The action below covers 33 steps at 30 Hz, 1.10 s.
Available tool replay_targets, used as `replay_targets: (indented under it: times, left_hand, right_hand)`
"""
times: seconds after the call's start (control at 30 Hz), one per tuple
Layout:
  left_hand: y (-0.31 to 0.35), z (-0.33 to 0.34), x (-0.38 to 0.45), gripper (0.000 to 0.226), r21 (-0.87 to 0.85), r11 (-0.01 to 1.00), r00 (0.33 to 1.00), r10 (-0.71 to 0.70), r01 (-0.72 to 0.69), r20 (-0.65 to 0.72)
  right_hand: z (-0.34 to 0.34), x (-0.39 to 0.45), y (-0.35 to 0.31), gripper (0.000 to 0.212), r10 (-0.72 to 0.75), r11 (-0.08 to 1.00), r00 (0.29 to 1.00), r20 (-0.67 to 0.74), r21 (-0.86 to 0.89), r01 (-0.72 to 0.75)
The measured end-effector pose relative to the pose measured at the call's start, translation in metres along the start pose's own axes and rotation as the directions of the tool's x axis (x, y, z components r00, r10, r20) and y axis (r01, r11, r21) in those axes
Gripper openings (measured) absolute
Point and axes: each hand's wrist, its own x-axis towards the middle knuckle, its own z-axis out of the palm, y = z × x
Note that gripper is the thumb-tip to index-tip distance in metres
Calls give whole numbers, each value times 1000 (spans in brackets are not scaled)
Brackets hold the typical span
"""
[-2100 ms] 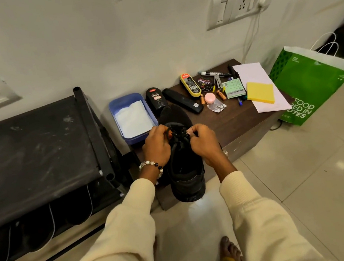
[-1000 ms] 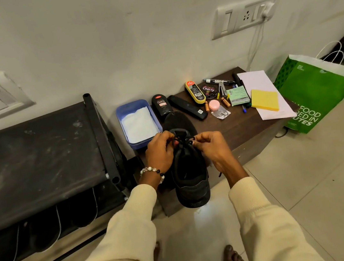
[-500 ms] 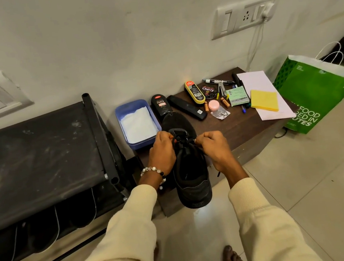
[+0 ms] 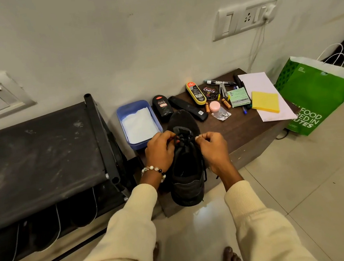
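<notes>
White wall and pale floor tiles frame a low dark counter, with polish and stationery crowded toward its back edge. At the counter's front left corner sits the black shoe, toe toward the wall and heel hanging out over the front edge, just beside a blue tub at the left edge.

Above the tongue the left hand and right hand meet, each in a narrow grip. The fingertips pinch a strand of the laces, one hand on either side of the top eyelets. A loose end trails down the shoe's right side.

The step in hand looks like working the lacing at the top of the shoe, though whether it is being tightened or loosened cannot be told. To do it well, the pull should go sideways and evenly from both hands, kept low across the tongue. A tug toward the body could tip the overhanging shoe off the edge, so resting a wrist on the collar would steady it. Black lace on black fabric is hard to read, so the strands are best followed by touch, and the trailing end kept out of the crossing.
</notes>
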Motion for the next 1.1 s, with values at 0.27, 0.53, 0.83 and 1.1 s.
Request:
replay_targets:
  times: [0.27, 0.53, 0.83, 1.1]
  left_hand:
    - [14, 5, 4, 20, 164, 984, 993, -85, 71, 77]
    - [11, 3, 6, 21, 116, 987, 991, -119, 112, 59]
    - [-2, -15, 3, 11, -351, 875, 940, -281, 333, 193]
    - [-2, -14, -4, 25, -488, 827, 956, -187, 278, 227]
  right_hand:
    - [3, 2, 0, 15, -5, 999, 1000, -12, -49, 4]
    - [1, 3, 2, 10, 29, 999, 999, 36, 34, -30]
    - [-26, -2, -6, 8, 27, 1000, 975, 221, -7, -26]
    - [-19, -8, -7, 13, -53, 997, 971, 234, 61, 40]
